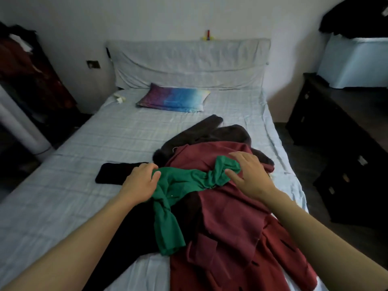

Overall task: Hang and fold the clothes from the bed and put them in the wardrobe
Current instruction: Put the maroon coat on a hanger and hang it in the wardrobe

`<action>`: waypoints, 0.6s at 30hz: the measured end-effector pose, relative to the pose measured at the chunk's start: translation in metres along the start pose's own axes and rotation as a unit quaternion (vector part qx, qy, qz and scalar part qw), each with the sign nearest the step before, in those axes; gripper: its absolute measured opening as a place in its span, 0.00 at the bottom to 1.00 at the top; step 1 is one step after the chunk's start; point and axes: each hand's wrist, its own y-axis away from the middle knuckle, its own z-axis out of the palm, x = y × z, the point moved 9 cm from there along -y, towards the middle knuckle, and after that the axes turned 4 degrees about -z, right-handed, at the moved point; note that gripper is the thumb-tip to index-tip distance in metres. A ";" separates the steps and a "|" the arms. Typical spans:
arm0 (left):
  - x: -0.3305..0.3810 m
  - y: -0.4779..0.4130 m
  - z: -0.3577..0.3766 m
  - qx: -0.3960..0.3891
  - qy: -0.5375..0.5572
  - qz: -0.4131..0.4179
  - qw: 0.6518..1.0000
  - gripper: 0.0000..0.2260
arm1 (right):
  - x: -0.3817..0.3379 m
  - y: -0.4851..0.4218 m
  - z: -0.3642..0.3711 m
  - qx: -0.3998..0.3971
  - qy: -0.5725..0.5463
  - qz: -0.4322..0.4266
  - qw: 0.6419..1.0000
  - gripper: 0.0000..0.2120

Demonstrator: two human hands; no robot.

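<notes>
green garment (180, 183) lies twisted across a maroon garment (231, 217) on the bed (84, 143), near the foot end. left hand (139, 182): fingers curled, gripping its left end. right hand (251, 175): fingers spread, nearly straight, touching its bunched right end. brown garment (210, 133) just behind; black garment (113, 173) beside left hand.

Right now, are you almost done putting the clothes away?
Not nearly. Nothing plainly looks done yet. The left hand grips the green top and the right hand touches its other end. The red coat, brown coat and black clothes lie heaped on the bed.
</notes>
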 end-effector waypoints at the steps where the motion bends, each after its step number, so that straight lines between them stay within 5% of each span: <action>1: -0.006 0.002 -0.001 0.003 -0.004 -0.009 1.000 0.15 | -0.003 -0.008 0.005 -0.005 -0.009 -0.007 1.000 0.34; 18: -0.188 -0.032 -0.004 -0.022 0.042 -0.092 0.995 0.18 | -0.097 -0.072 0.137 -0.057 -0.006 -0.008 0.998 0.37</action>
